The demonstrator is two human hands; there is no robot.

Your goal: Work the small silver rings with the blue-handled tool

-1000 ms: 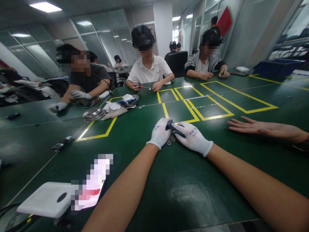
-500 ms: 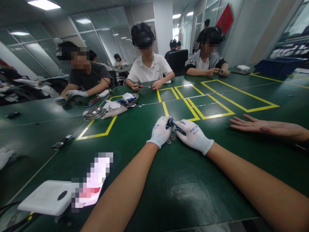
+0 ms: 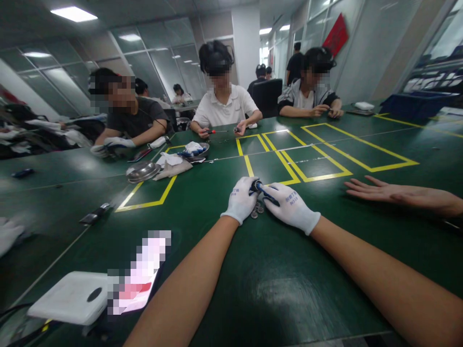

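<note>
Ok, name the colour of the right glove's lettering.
The lettering on the right glove is blue; see head view.

Green worktop (image 3: 289, 270), yellow tape lines (image 3: 325, 177) past the hands (image 3: 241, 198), little round metal bits (image 3: 254, 215) between the hands, glowing phone (image 3: 139, 282) and white box (image 3: 65, 296) nearer on the left, shiny dish (image 3: 142, 170) farther left.

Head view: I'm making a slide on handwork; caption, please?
Gloved left hand grips a small round part while the gloved right hand touches it, metal discs close by on a green table.
</note>
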